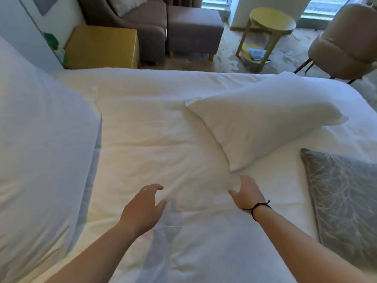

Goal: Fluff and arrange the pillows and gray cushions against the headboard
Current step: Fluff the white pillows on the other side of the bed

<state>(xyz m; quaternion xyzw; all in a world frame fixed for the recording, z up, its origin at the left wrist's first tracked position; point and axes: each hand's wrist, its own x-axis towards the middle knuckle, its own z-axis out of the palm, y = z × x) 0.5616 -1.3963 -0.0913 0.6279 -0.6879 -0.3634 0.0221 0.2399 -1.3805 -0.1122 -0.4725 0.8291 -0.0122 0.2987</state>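
Fingers (157,187) of both hands — left hand (142,209), right hand (245,194) — spread loosely over the bed (155,127), holding nothing. Two white pillows: one pillow (263,119) just beyond the right hand, another pillow (34,150) far left. One gray cushion (344,199) right of it.

This is a bedroom, and it looks like a hotel room. A wide bed (153,123) made up in white linen fills the view, with a white pillow (261,119) and a gray cushion (344,197) lying on it. Beyond its edge stand a brown armchair (132,23) with footstool (193,29), a round yellow side table (271,23), a beige chair (346,41) and tall windows (326,7).
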